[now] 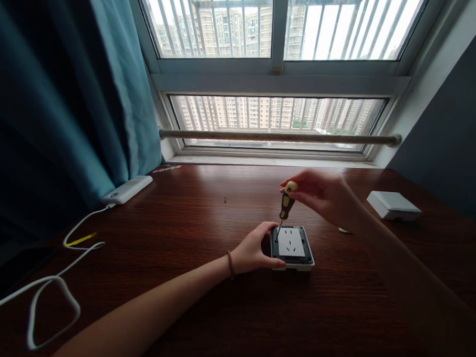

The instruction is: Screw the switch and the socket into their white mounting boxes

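A wall socket (291, 242) with a white face and a dark frame lies flat on the wooden table, seated on a white box. My left hand (254, 247) grips its left side, thumb at the near edge and fingers at the far edge. In my right hand (320, 195) is a screwdriver (287, 204) with a black and yellow handle, held by its top end between the fingers. The screwdriver stands nearly upright, its tip down at the left side of the dark frame. Whether the tip sits in a screw is too small to tell.
A small screw-like piece (225, 200) lies on the table (189, 218) beyond my left hand. At the right sits a white box (393, 205), with a small white piece (343, 230) partly behind my right arm. To the left are a white power strip (127, 189), its cable (69, 292) and a yellow strip (81, 239).
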Motion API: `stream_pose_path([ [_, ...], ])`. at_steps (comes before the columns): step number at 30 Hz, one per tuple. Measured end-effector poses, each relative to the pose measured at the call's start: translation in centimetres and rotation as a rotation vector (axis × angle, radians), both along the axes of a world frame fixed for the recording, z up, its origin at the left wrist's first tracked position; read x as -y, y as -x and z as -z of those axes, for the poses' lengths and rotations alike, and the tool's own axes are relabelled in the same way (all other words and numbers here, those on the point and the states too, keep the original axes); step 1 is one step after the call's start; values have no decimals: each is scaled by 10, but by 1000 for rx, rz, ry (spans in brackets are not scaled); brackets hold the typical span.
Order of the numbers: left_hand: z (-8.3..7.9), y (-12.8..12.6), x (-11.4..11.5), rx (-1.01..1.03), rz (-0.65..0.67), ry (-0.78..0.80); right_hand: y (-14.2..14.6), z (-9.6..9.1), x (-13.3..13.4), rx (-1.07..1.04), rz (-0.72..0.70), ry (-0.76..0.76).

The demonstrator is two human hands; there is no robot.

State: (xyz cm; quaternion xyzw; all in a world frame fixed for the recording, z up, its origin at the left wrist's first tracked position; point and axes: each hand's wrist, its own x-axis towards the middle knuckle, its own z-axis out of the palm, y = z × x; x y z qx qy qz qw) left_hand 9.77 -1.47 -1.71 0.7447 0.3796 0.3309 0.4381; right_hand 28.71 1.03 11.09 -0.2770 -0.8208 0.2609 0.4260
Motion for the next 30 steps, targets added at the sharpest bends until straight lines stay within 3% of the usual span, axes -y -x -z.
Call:
stream_pose_path([
  [3,-2,0,1,-12,1,-20,4,7,-6,-63,72,25],
  [7,-5,0,2,-39,-4,-68,5,19,-9,-29,281,-228],
  [10,-4,-1,2,-51,-15,-81,2,22,-7,10,286,-321],
  [16,-3,-1,2,-53,-20,-100,-5,13,5,-32,-80,-61],
  [18,-3,-1,2,-53,-21,-113,-4,12,10,-83,-85,-1],
  [20,-4,0,1,-62,-24,-128,0,15,13,-141,13,11],
  [25,-5,0,0,-93,-20,-156,13,26,20,-216,282,-183],
  [30,-5,-1,1,-78,-24,-123,13,26,22,-95,233,-428],
])
